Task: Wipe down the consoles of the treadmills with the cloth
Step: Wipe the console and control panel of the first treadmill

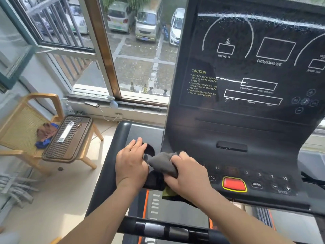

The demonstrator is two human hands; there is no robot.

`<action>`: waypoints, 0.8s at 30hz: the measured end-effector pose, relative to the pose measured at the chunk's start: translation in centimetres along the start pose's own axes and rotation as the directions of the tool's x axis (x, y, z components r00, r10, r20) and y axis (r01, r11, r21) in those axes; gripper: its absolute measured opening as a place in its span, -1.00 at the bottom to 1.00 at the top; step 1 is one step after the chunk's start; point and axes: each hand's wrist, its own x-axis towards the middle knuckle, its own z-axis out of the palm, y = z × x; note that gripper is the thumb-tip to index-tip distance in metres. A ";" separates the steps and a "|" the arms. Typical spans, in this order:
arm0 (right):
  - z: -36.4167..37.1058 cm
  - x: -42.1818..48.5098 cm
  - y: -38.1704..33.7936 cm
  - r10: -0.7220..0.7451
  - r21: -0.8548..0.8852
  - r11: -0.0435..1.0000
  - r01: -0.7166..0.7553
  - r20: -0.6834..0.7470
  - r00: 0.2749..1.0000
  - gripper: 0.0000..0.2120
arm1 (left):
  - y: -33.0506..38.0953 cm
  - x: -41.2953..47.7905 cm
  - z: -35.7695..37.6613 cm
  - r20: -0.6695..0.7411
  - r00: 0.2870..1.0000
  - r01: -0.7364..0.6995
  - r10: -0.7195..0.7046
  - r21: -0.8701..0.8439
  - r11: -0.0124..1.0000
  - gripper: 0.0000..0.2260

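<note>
Console right side off-frame.

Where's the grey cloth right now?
In the head view, the grey cloth is low and centre on the black treadmill console, bunched under the right hand, beside the left hand and left of the red stop button.

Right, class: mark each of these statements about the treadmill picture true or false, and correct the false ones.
1. The right hand grips a grey cloth. True.
2. The cloth is being wiped across the upper display panel. False: it is low on the console, left of the red button.
3. The left hand rests flat by the round cup holder. True.
4. The chair stands to the right of the treadmill. False: it stands to the left, by the window.
5. Parked cars show through the window. True.
</note>
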 end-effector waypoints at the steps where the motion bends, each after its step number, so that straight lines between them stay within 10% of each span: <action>1: -0.4 0.6 0.0 0.035 0.042 0.999 -0.035 -0.005 0.999 -0.73 | 0.1 0.0 0.0 -0.013 1.000 0.009 -0.009 -0.028 1.000 -0.45; 6: -0.1 4.4 -2.1 0.040 -0.065 0.996 -0.055 -0.211 0.977 -0.68 | 0.3 -0.2 -0.3 -0.020 0.999 0.043 -0.045 -0.087 0.995 -0.45; 16: -1.7 4.8 -5.1 -0.091 -0.257 0.958 0.131 0.159 0.983 -0.74 | 0.1 -0.2 -0.5 -0.008 0.994 0.109 -0.112 -0.188 0.976 -0.43; 24: -1.5 -0.1 -0.8 -0.118 -0.142 0.981 0.130 0.085 0.989 -0.73 | 0.4 -0.1 -0.6 0.008 0.997 0.076 -0.075 -0.103 0.992 -0.53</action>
